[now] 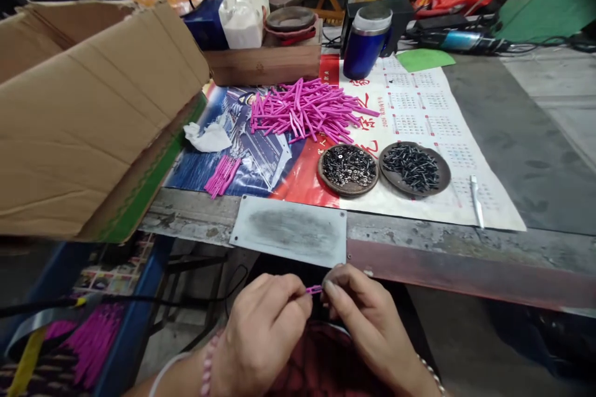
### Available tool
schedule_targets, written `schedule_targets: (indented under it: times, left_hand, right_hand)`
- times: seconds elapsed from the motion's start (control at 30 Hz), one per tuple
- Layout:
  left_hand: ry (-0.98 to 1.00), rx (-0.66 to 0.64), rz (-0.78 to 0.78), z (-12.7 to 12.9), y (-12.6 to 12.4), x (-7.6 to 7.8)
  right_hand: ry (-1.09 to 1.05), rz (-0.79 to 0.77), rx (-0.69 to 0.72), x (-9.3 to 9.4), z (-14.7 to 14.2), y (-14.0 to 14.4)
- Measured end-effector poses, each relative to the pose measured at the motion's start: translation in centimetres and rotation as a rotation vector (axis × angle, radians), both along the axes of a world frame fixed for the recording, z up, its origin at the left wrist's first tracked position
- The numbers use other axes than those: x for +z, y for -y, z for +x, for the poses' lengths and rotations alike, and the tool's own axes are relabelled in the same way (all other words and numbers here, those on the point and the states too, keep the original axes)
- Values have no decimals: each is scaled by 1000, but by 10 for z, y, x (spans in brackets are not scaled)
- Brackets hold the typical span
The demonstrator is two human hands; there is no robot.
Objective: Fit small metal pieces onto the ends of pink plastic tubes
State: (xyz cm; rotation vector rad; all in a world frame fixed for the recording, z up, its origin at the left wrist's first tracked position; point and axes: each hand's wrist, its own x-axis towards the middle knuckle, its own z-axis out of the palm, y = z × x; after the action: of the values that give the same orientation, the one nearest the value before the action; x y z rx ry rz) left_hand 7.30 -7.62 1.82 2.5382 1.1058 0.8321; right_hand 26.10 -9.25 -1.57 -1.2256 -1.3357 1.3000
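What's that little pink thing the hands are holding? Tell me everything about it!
The pink piece is a short, thin stick, bright magenta, plastic by its look. It lies nearly level, pinched between the left hand and the right hand, just below the table edge. Only its middle shows; fingertips cover both ends. It matches the pink pile on the table.

Even, soft light, sharp centre.
You get mild glare on the counter (521, 136), dim shadow beneath it, and wide-angle bending at the edges.
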Motion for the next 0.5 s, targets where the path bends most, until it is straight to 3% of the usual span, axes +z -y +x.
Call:
schedule_targets:
  times: [0.5]
  left_hand:
    - [-27, -63, 41, -4, -1, -6]
  right_hand:
    - [77, 28, -1, 0, -8, -1]
